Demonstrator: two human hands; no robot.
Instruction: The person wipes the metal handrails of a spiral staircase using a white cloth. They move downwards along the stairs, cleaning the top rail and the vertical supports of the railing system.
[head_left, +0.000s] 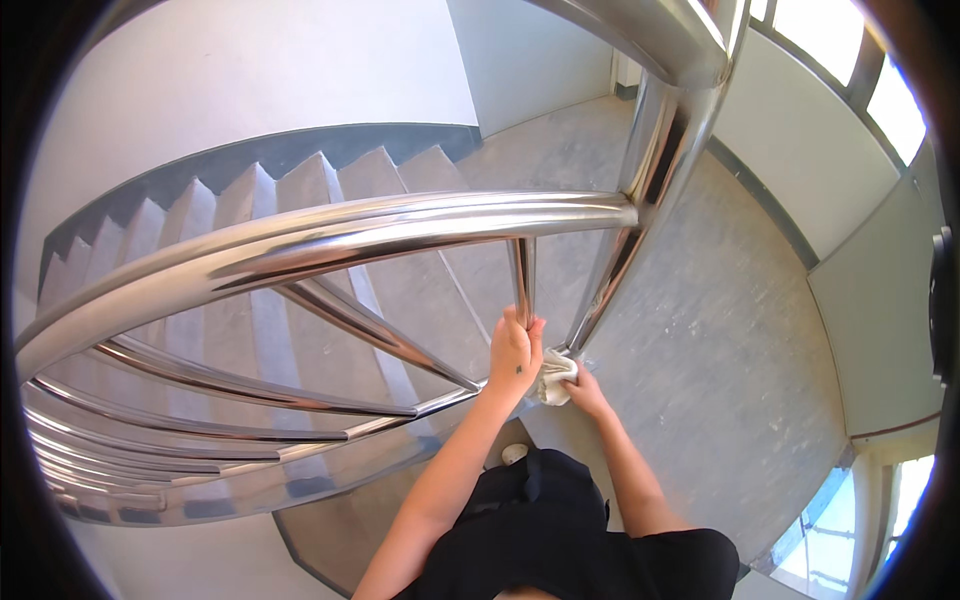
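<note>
My left hand (516, 352) is wrapped around a thin metal baluster (523, 274) below the stair railing's curved handrail (420, 217). Lower and to the right, my right hand (585, 388) grips a crumpled whitish cloth (556, 375). The cloth lies against the foot of the thick polished newel post (604, 289), close to the lower rail (442, 401). Part of the cloth and the fingers behind it are hidden.
Beyond the railing, concrete stairs (300, 187) run along a white wall (285, 67) with a dark skirting band. More balusters (255, 386) fan out to the left. Concrete floor (712, 315) spreads to the right, bounded by a low wall (795, 142) under windows (817, 34).
</note>
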